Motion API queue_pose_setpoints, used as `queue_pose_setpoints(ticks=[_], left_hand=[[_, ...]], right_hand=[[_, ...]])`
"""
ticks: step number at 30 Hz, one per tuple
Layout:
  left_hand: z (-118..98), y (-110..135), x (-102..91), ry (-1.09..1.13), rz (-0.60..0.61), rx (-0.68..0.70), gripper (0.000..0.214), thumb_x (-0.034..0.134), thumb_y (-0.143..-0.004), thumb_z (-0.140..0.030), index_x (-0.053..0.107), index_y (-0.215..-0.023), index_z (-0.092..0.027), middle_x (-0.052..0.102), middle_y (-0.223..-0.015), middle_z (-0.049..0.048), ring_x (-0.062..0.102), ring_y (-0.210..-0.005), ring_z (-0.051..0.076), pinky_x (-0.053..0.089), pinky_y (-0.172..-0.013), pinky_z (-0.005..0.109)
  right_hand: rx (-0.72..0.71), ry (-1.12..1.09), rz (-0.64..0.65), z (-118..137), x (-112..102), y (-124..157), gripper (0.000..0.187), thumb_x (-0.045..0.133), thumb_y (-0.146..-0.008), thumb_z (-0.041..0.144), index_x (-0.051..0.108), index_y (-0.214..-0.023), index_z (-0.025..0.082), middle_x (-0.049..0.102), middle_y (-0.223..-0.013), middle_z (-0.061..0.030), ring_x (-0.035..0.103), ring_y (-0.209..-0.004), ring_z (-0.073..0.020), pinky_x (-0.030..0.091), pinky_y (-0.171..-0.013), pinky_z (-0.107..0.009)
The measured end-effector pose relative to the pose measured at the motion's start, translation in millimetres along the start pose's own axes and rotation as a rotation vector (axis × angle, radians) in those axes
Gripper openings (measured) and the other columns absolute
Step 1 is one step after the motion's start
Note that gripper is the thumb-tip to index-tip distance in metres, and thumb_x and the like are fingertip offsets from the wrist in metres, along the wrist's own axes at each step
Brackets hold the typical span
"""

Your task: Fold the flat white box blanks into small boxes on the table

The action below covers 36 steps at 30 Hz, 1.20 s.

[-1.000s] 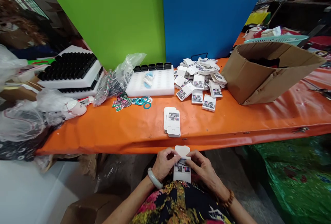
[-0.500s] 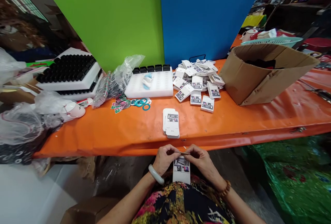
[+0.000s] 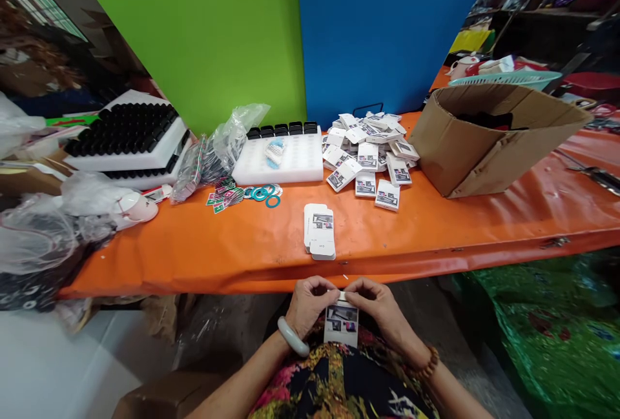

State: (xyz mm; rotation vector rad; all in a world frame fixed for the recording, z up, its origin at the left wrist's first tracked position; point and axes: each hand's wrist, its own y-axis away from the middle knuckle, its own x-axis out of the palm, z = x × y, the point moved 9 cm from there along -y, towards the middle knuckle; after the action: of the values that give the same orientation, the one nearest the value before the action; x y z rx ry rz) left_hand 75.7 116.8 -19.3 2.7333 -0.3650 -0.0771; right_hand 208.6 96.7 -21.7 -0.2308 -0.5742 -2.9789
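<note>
Both hands hold one small white printed carton [image 3: 341, 325] over my lap, just below the table's front edge. My left hand [image 3: 308, 306] pinches its top left corner, and my right hand [image 3: 377, 308] pinches the top right, fingers pressed on the folded top flap. A short stack of flat white cartons [image 3: 320, 231] lies on the orange table [image 3: 232, 248] right in front of my hands. Farther back sits a heap of folded small cartons [image 3: 368, 148].
A white foam tray [image 3: 285, 154] holds a row of black parts, with teal rings [image 3: 265, 194] and stickers beside it. Another tray of black parts [image 3: 126, 132] and plastic bags [image 3: 43, 225] lie left. An open cardboard box [image 3: 484, 135] stands at right.
The carton's top flap stood up a second ago; my fingers have folded it down and now press it closed. The hands stayed over my lap.
</note>
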Motion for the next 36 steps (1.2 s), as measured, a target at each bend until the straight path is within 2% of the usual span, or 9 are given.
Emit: queue_pose_setpoints(ticks=[3, 8, 14, 21, 25, 27, 30, 32, 36], left_hand=[[0.3, -1.4, -0.5, -0.022, 0.016, -0.029, 0.019, 0.070, -0.065, -0.029, 0.065, -0.066, -0.012, 0.060, -0.058, -0.0002, 0.050, -0.054, 0.011, 0.039, -0.056, 0.024], [11.1, 0.7, -3.1, -0.058, 0.049, -0.031, 0.023, 0.070, -0.065, -0.034, 0.066, -0.065, -0.011, 0.063, -0.059, 0.0014, 0.052, -0.056, 0.012, 0.040, -0.057, 0.024], [27.5, 6.1, 2.7, -0.053, 0.127, -0.063, 0.030, 0.074, -0.063, -0.034, 0.069, -0.081, -0.011, 0.068, -0.068, 0.0047, 0.057, -0.058, 0.014, 0.043, -0.058, 0.026], [26.2, 6.1, 0.1, -0.134, 0.097, -0.014, 0.024, 0.071, -0.066, -0.033, 0.067, -0.074, -0.011, 0.065, -0.061, 0.0027, 0.055, -0.054, 0.013, 0.040, -0.053, 0.023], [27.6, 5.7, 1.4, -0.132, 0.080, -0.012, 0.024, 0.069, -0.068, -0.033, 0.067, -0.078, -0.011, 0.065, -0.062, 0.0022, 0.055, -0.056, 0.013, 0.042, -0.054, 0.023], [21.6, 4.1, 1.9, -0.139, 0.072, 0.015, 0.024, 0.067, -0.071, -0.034, 0.068, -0.080, -0.012, 0.067, -0.066, 0.0032, 0.058, -0.060, 0.015, 0.044, -0.058, 0.024], [0.1, -1.4, -6.6, -0.165, -0.010, 0.119, 0.027, 0.063, -0.075, -0.035, 0.068, -0.092, -0.015, 0.069, -0.086, 0.0052, 0.062, -0.074, 0.017, 0.048, -0.069, 0.027], [-16.4, -5.8, -17.1, -0.176, -0.092, 0.197, 0.032, 0.061, -0.077, -0.035, 0.065, -0.103, -0.017, 0.068, -0.099, 0.0059, 0.062, -0.080, 0.017, 0.050, -0.075, 0.029], [-45.4, -11.0, -32.9, -0.291, -0.225, 0.378, 0.031, 0.058, -0.080, -0.029, 0.061, -0.109, -0.019, 0.064, -0.104, 0.0075, 0.062, -0.091, 0.020, 0.050, -0.084, 0.035]], right_hand=[[0.018, -0.040, 0.003, -3.0, 1.1, 0.2, 0.027, 0.073, -0.065, 0.042, 0.063, -0.063, 0.017, 0.058, -0.060, 0.0022, 0.049, -0.057, -0.0119, 0.041, -0.058, -0.024], [-0.034, 0.100, -0.018, -12.0, -4.7, 2.1, 0.033, 0.068, -0.069, 0.049, 0.066, -0.065, 0.016, 0.060, -0.060, 0.0002, 0.051, -0.056, -0.0131, 0.042, -0.056, -0.025], [-0.123, 0.294, 0.002, -2.2, -9.1, 6.4, 0.028, 0.068, -0.070, 0.047, 0.073, -0.073, 0.020, 0.067, -0.071, -0.0040, 0.059, -0.066, -0.0187, 0.046, -0.063, -0.028], [-0.198, 0.338, 0.071, -6.2, -2.3, 11.6, 0.027, 0.064, -0.076, 0.046, 0.075, -0.085, 0.022, 0.066, -0.080, -0.0057, 0.061, -0.074, -0.0194, 0.048, -0.066, -0.028], [-0.167, 0.333, 0.022, -13.9, -3.3, 13.0, 0.027, 0.065, -0.075, 0.045, 0.073, -0.083, 0.020, 0.065, -0.079, -0.0053, 0.060, -0.073, -0.0182, 0.047, -0.064, -0.028], [-0.106, 0.313, 0.053, -11.7, -3.6, 7.2, 0.026, 0.066, -0.073, 0.043, 0.070, -0.077, 0.018, 0.065, -0.072, -0.0033, 0.058, -0.066, -0.0156, 0.046, -0.059, -0.026], [-0.029, 0.289, 0.155, 12.6, -11.0, -14.7, 0.026, 0.072, -0.067, 0.041, 0.063, -0.072, 0.017, 0.062, -0.064, 0.0005, 0.053, -0.054, -0.0114, 0.042, -0.048, -0.022], [-0.106, 0.269, 0.103, 53.6, -31.2, -38.3, 0.030, 0.074, -0.064, 0.042, 0.060, -0.070, 0.016, 0.060, -0.062, 0.0007, 0.051, -0.051, -0.0102, 0.042, -0.047, -0.022], [-0.543, -0.049, -0.390, 154.6, -97.4, -67.5, 0.038, 0.070, -0.069, 0.044, 0.051, -0.092, 0.020, 0.060, -0.080, 0.0008, 0.059, -0.061, -0.0108, 0.051, -0.060, -0.027]])
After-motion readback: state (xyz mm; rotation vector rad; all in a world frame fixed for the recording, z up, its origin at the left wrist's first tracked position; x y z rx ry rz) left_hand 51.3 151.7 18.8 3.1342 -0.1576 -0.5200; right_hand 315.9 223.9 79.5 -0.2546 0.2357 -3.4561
